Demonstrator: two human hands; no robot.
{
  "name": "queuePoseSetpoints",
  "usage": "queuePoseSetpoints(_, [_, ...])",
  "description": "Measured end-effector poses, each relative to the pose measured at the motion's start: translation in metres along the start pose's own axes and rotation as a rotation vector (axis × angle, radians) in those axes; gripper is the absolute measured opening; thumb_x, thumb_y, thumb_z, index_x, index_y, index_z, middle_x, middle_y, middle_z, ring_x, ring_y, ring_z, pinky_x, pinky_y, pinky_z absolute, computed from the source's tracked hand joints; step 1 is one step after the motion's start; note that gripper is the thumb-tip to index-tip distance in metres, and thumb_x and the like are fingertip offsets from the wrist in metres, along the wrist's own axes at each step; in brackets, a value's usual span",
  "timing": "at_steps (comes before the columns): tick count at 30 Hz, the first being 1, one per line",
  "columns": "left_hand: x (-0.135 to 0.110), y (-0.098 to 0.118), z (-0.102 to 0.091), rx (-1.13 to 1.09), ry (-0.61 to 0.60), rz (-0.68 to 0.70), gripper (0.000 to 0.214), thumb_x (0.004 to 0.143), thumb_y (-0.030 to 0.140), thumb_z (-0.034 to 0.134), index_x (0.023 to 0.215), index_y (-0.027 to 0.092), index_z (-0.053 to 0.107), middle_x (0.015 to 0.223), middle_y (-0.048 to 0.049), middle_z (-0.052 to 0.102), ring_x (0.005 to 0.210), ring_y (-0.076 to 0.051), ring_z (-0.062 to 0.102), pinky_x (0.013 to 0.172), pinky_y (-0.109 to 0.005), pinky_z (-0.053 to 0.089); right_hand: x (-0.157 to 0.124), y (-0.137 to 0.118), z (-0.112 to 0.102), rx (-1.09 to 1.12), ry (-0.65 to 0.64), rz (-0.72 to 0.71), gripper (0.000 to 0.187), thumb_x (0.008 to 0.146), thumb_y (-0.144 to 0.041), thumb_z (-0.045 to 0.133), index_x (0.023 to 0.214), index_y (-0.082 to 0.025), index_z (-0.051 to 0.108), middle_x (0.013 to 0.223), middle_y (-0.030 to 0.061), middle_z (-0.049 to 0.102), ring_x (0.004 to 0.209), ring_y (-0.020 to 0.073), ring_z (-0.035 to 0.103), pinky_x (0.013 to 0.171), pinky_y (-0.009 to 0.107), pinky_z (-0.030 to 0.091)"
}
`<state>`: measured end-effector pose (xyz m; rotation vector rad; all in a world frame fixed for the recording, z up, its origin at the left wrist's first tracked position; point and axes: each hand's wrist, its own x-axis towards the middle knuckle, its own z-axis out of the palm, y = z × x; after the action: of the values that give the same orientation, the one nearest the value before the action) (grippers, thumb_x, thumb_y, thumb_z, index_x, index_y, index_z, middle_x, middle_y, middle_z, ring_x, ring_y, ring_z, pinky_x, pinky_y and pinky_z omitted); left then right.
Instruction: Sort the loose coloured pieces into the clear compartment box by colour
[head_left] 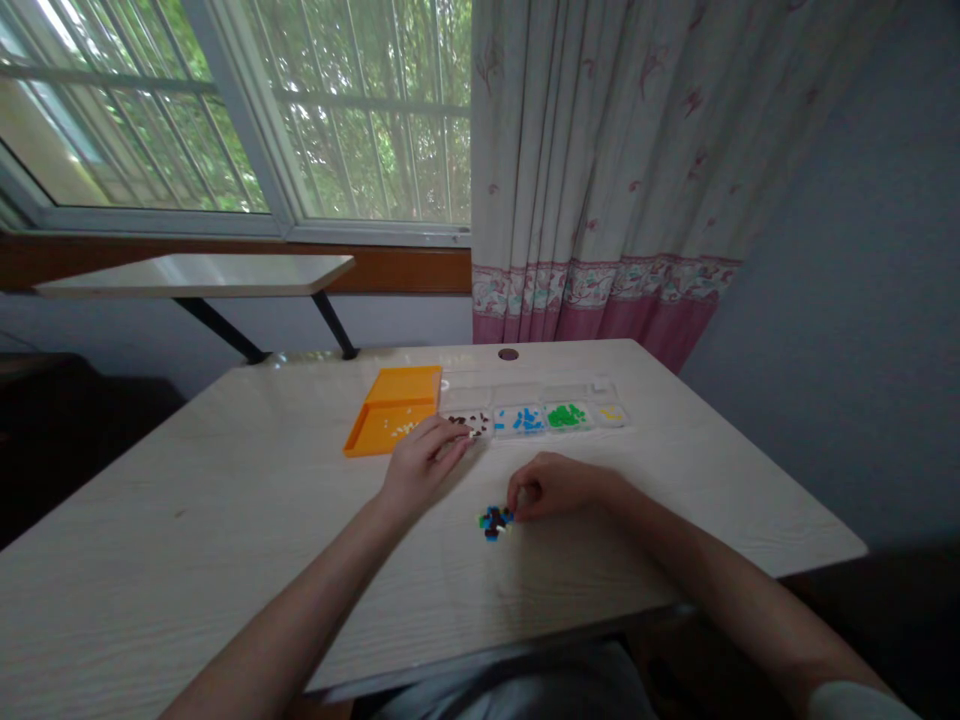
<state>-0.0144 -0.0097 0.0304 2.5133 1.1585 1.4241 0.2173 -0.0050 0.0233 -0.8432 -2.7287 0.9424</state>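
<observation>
My left hand [424, 458] reaches forward over the pale wooden table [225, 520], its fingers pinched on a small pale piece at the near edge of the clear organiser's brown-bead compartment [471, 421]. My right hand [551, 486] rests on the table, fingers curled, touching a little pile of mixed beads [495, 521] in blue, green and dark colours. The clear organiser [600, 395] also holds blue beads [523, 420], green beads [566, 415] and yellow beads [611, 413].
An orange tray [397, 400] with a few pale beads lies left of the organiser. A round cable hole [508, 354] sits near the table's far edge. Behind are a small side table [195, 272], a window and a patterned curtain [600, 170].
</observation>
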Motion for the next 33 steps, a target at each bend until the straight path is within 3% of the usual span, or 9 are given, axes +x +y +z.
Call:
queuePoseSetpoints(16, [-0.0027, -0.0016, 0.0002, 0.04, 0.06, 0.004, 0.009, 0.08, 0.019, 0.056, 0.086, 0.016, 0.061, 0.077, -0.0034, 0.061, 0.066, -0.01, 0.054, 0.058, -0.019, 0.043, 0.0005, -0.0014, 0.0015, -0.004, -0.023, 0.012, 0.019, 0.068, -0.027, 0.062, 0.084, -0.017, 0.068, 0.061, -0.0039, 0.061, 0.052, 0.0054, 0.051, 0.053, 0.015, 0.036])
queuePoseSetpoints(33, [-0.0018, -0.0018, 0.0, 0.046, 0.086, 0.005, 0.01, 0.08, 0.021, 0.055, 0.086, 0.016, 0.062, 0.076, -0.0033, 0.061, 0.065, -0.01, 0.054, 0.056, -0.019, 0.043, 0.0002, -0.0018, 0.0011, -0.036, -0.044, 0.041, 0.023, 0.068, -0.031, 0.062, 0.086, -0.018, 0.067, 0.059, -0.0049, 0.057, 0.052, 0.0055, 0.05, 0.053, 0.015, 0.034])
